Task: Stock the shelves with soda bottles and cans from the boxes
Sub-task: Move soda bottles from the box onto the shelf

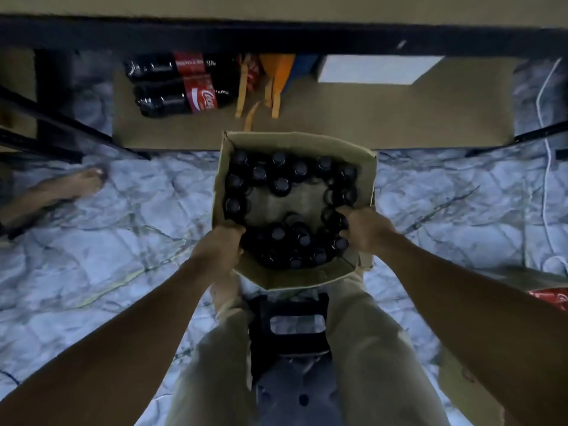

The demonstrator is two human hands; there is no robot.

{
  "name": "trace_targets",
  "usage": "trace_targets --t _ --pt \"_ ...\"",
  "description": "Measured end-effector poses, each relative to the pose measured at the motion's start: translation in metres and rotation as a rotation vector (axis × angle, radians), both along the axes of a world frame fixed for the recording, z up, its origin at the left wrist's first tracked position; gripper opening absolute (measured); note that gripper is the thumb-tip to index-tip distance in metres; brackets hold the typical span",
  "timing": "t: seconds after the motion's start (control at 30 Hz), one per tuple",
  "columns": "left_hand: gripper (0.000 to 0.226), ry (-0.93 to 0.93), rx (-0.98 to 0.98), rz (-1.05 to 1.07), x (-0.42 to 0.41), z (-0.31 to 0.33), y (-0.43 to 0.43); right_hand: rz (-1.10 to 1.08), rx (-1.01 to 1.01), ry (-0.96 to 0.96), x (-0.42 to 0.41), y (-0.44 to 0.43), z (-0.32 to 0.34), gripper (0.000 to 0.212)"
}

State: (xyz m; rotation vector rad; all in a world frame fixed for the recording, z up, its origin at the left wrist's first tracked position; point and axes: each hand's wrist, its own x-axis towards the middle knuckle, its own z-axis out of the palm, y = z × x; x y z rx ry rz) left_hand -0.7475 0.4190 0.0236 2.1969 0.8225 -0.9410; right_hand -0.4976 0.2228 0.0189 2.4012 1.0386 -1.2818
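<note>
My left hand curled over the left rim of the cardboard box, my right hand gripping the right rim, capped bottles upright inside.

Below me in dim light lies a pale veined marble floor, a black stool on it, a white cable at right.

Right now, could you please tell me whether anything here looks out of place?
Two large cola bottles lie on their sides on the bottom shelf instead of standing, and orange straps trail loosely beside them. The cardboard box looks crumpled at its rim.
</note>
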Motion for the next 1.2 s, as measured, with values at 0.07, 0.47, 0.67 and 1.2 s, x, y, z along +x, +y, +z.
trace_targets --t 0.07,0.47,0.67,1.2 --pt "0.036 0.028 0.047 -0.039 0.002 -0.025 0.001 -0.054 -0.002 0.004 0.004 0.002 -0.027 0.066" --pt "0.043 0.075 0.106 0.078 0.018 -0.097 0.010 -0.436 0.129 0.036 0.007 -0.015 -0.100 0.048" --pt "0.044 -0.044 0.112 0.204 0.013 -0.100 0.002 -0.404 0.288 0.007 -0.008 -0.014 -0.104 0.033" --pt "0.035 -0.239 0.100 0.402 0.010 -0.079 -0.009 -0.527 0.399 0.079 -0.006 -0.007 -0.072 0.032"
